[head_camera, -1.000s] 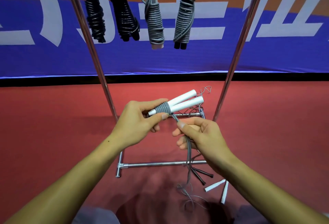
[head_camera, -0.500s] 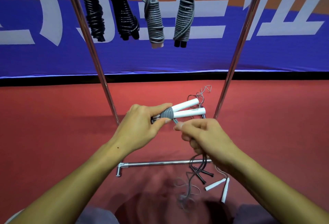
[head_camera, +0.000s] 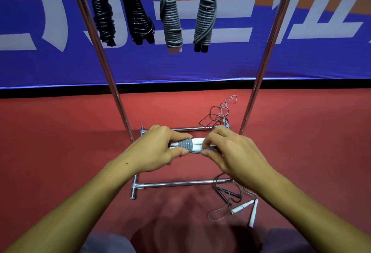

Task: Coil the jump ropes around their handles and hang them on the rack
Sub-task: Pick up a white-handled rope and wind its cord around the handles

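Both hands [head_camera: 200,150] on half-coiled jump rope [head_camera: 185,146]

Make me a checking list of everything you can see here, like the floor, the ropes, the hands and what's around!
Surface: red floor, bare where visible.
Job's things: white handles held level, partly wrapped in grey rope; four coiled ropes hang on the rack, two black, two grey.
Clutter: loose ropes on the floor, white handles and black handles at right, a tangle behind the rack.
Hands: left hand grips the wrapped handles; right hand pinches the rope beside the coil.
Cables: nothing seen.
Surroundings: blue banner with white shapes.
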Motion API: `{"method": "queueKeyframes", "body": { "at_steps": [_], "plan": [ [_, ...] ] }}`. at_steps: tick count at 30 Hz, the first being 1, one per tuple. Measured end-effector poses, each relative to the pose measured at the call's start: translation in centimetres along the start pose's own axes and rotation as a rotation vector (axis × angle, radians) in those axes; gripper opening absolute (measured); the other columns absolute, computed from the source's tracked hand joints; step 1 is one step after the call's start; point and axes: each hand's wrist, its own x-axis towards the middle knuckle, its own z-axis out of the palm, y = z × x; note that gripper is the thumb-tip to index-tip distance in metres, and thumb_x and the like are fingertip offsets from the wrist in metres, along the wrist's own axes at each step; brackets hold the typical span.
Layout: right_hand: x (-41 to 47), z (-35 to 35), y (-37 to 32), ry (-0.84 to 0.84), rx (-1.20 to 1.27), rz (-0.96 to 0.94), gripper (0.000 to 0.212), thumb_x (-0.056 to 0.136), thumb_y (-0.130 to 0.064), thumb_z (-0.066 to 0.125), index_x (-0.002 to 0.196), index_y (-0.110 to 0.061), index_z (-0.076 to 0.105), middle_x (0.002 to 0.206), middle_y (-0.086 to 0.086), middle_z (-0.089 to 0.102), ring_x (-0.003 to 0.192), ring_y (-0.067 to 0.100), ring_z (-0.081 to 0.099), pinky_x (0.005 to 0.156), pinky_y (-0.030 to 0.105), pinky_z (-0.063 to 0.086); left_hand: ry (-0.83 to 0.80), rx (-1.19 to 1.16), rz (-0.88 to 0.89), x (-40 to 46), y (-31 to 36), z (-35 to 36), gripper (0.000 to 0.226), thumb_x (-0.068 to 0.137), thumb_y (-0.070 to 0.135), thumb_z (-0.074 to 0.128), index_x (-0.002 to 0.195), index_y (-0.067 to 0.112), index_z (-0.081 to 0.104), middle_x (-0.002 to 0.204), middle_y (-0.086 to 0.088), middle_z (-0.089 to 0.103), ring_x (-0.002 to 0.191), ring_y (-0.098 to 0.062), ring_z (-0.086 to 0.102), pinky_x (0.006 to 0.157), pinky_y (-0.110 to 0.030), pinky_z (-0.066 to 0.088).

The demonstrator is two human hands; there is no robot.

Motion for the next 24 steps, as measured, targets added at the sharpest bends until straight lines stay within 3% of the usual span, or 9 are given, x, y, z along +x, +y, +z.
{"method": "queueKeyframes", "body": {
  "at_steps": [4,9,14,18,20,24],
  "plan": [
    [0.2,0.2,0.2,-0.039,0.111,0.033,0.017,0.095,-0.046,0.067,0.100,-0.031,0.064,0.113,-0.016,0.055,0.087,0.014,0.061,0.069,0.041,0.052,-0.044,-0.067,-0.047,0.1,0.1,-0.1,0.038,0.094,0.023,0.080,0.132,0.030,0.074,0.080,0.012,0.077,0.055,-0.012,0.073,0.065,-0.024,0.058],
    [0.6,0.5,0.6,-0.075,0.284,0.072,0.014,0.095,-0.048,0.065,0.096,-0.034,0.065,0.115,-0.022,0.062,0.105,0.005,0.061,0.085,0.042,0.054,-0.070,-0.062,-0.030,0.0,0.3,-0.2,0.039,0.095,0.023,0.079,0.133,0.031,0.074,0.079,0.014,0.077,0.058,-0.010,0.074,0.070,-0.029,0.062],
    [0.8,0.5,0.8,-0.090,0.339,0.082,0.019,0.091,-0.054,0.067,0.092,-0.035,0.067,0.105,-0.023,0.066,0.098,0.006,0.065,0.084,0.041,0.054,-0.112,-0.109,-0.022,-0.2,0.4,-0.1,0.039,0.096,0.019,0.078,0.132,0.033,0.074,0.072,0.027,0.072,0.062,-0.012,0.075,0.072,-0.030,0.063],
    [1.0,-0.4,0.9,-0.106,0.378,0.043,0.015,0.086,-0.049,0.076,0.087,-0.034,0.075,0.097,-0.019,0.068,0.094,0.005,0.066,0.081,0.036,0.054,-0.141,-0.170,-0.028,-0.3,0.2,0.2,0.040,0.095,0.017,0.079,0.131,0.035,0.074,0.081,0.004,0.079,0.062,-0.017,0.076,0.068,-0.028,0.062],
    [1.1,-0.8,1.1,-0.112,0.398,0.050,0.012,0.082,-0.044,0.083,0.086,-0.034,0.078,0.089,-0.017,0.071,0.088,0.006,0.067,0.078,0.035,0.053,-0.166,-0.197,-0.030,-0.2,0.1,0.3,0.039,0.095,0.016,0.079,0.130,0.034,0.075,0.083,0.001,0.080,0.063,-0.018,0.076,0.068,-0.028,0.062],
    [1.3,-1.8,1.3,-0.153,0.489,0.122,0.030,0.070,-0.037,0.095,0.080,-0.024,0.069,0.075,-0.010,0.071,0.067,0.003,0.063,0.063,0.026,0.051,-0.232,-0.275,-0.032,-0.3,0.2,0.4,0.041,0.094,0.013,0.080,0.131,0.030,0.075,0.093,-0.007,0.081,0.064,-0.021,0.072,0.071,-0.040,0.066]
  ]
}}
